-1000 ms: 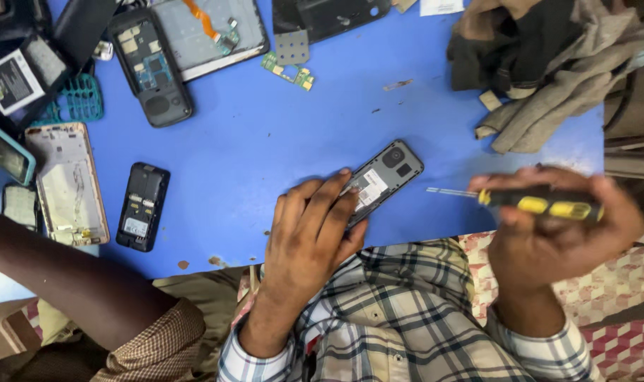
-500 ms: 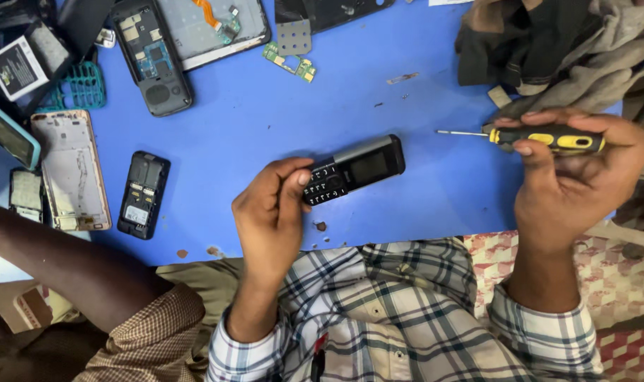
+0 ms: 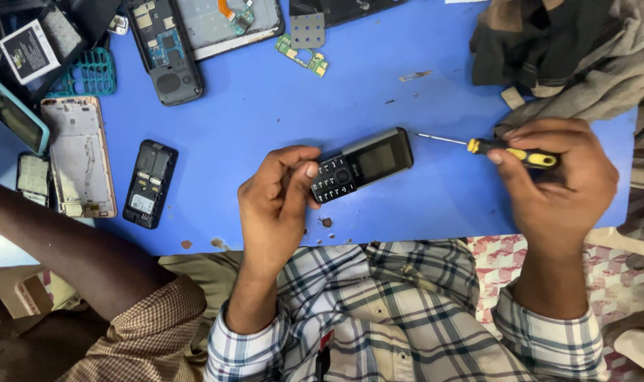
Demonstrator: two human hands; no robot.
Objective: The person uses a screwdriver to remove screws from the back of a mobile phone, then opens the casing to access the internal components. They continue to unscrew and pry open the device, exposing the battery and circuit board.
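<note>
L hand [image 3: 276, 205] grips keypad phone [image 3: 361, 164]; R hand [image 3: 559, 185] holds screwdriver [image 3: 509, 151].

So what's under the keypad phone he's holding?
Blue tabletop shows around the keypad phone. The left hand grips its keypad end; whether it touches the table is hidden.

On the blue work surface [image 3: 265, 106], the black bar-shaped keypad phone [image 3: 361, 164] lies between the hands, the yellow-and-black-handled screwdriver [image 3: 492, 148] to its right, an opened black phone body [image 3: 149, 184] well left, and circuit-board scraps [image 3: 302, 55] behind.
</note>
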